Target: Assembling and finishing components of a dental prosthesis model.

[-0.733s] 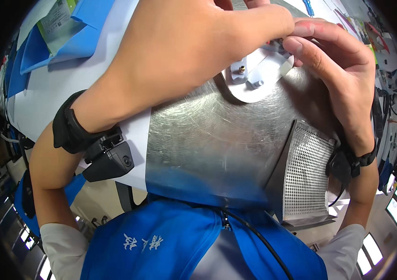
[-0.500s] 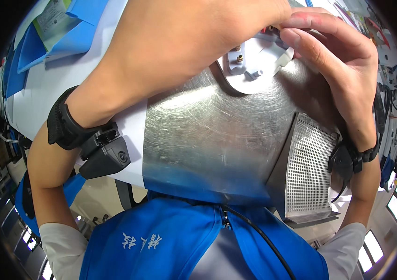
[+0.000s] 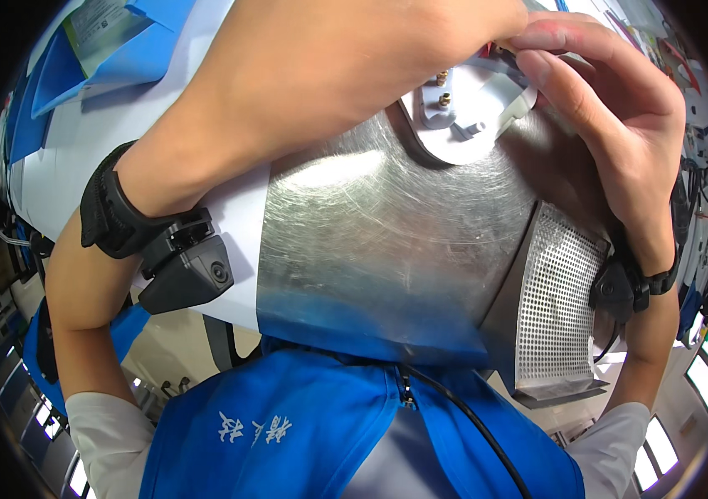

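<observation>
A white rounded plastic part [image 3: 453, 150] with small brass pins [image 3: 444, 101] lies on a scratched metal plate [image 3: 354, 249], under my hands at the top. My left hand [image 3: 404, 66] reaches across above it from the left. Its back faces up and hides its own fingers and the part's upper portion. My right hand [image 3: 620, 108] comes from the right, thumb and forefinger drawn together beside the left hand's fingertip area. What they pinch is too small or hidden to make out. A bit of red shows on the part close to the fingertips.
To the right, a perforated metal tray [image 3: 560, 308] leans at the plate's edge. Blue bins [image 3: 113, 71] holding a labelled packet stand on the white table at the upper left. Black camera units [image 3: 192, 274] are strapped to both wrists.
The white part has shifted slightly right and turned a little. Both hands have moved slightly right with it, their fingers still close together.
</observation>
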Motion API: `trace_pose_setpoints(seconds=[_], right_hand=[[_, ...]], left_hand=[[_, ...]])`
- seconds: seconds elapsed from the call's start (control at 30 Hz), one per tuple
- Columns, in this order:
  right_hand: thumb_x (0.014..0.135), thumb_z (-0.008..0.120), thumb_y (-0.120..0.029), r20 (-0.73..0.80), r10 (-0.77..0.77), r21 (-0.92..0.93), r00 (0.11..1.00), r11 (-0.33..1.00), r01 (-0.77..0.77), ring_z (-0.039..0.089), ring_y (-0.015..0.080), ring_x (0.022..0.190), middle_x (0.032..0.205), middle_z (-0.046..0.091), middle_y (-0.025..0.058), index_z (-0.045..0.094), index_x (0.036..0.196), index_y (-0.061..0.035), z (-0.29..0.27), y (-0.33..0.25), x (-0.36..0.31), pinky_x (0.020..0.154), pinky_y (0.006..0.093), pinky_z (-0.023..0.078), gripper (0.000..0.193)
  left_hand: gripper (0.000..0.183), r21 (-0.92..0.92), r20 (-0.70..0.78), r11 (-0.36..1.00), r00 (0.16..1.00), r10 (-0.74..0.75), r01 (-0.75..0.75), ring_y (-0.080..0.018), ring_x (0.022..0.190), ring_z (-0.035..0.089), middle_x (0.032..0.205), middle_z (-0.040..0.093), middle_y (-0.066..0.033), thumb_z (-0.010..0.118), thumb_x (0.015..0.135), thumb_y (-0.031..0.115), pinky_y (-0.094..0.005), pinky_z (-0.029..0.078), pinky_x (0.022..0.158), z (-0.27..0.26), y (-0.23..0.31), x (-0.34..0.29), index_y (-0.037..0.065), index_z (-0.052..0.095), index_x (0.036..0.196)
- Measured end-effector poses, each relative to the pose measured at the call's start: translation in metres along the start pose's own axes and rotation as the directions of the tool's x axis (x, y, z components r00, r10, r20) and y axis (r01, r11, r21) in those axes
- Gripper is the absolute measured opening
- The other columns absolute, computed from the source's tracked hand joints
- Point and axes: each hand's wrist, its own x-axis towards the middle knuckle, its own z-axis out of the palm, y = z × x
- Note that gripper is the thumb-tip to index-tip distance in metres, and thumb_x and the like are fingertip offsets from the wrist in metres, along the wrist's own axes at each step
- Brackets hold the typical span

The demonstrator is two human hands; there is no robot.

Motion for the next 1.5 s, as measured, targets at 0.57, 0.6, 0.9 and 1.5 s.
trace_pose_setpoints(seconds=[0.57,0.6,0.9,1.5], right_hand=[[0.096,0.071,0.004,-0.061,0.063,-0.100,0.996,0.993,-0.068,0.071,0.0166,0.099,0.117,0.074,0.0139,0.074,0.115,0.0052,-0.006,-0.002,-0.007,0.080,0.0269,0.055,0.019],[0.096,0.071,0.004,-0.054,0.064,-0.105,0.996,0.992,-0.069,0.071,0.0166,0.099,0.117,0.074,0.0139,0.074,0.115,0.0052,-0.008,-0.001,-0.006,0.080,0.0269,0.055,0.019],[0.098,0.069,0.001,0.010,-0.024,-0.040,1.000,0.999,0.024,0.069,0.0170,0.099,0.118,0.074,0.0149,0.072,0.120,0.0057,-0.015,0.008,-0.004,0.081,0.0299,0.055,0.022],[0.100,0.067,0.001,-0.058,0.009,0.074,0.998,0.997,-0.005,0.071,0.0158,0.100,0.117,0.074,0.0160,0.072,0.122,0.0064,-0.010,0.012,-0.006,0.083,0.0283,0.056,0.023]], left_hand=[[0.017,-0.134,-0.071,0.991,0.997,-0.029,0.020,-0.0025,0.060,0.055,0.067,0.064,0.0002,0.071,0.093,0.012,-0.0217,0.041,0.054,-0.002,-0.032,-0.014,-0.001,0.069,0.082],[0.017,-0.140,-0.074,0.990,0.997,-0.032,0.022,-0.0025,0.061,0.055,0.068,0.064,0.0002,0.071,0.094,0.012,-0.0217,0.041,0.055,-0.001,-0.034,-0.014,-0.001,0.069,0.082],[0.016,-0.201,-0.091,0.979,0.994,-0.065,0.046,-0.0029,0.064,0.056,0.070,0.064,-0.0001,0.071,0.094,0.011,-0.0216,0.042,0.057,0.013,-0.052,-0.016,-0.001,0.069,0.084],[0.014,-0.296,-0.137,0.952,0.984,-0.116,0.072,-0.0037,0.069,0.057,0.076,0.065,-0.0008,0.071,0.096,0.010,-0.0216,0.044,0.062,0.036,-0.075,-0.027,-0.001,0.068,0.086]])
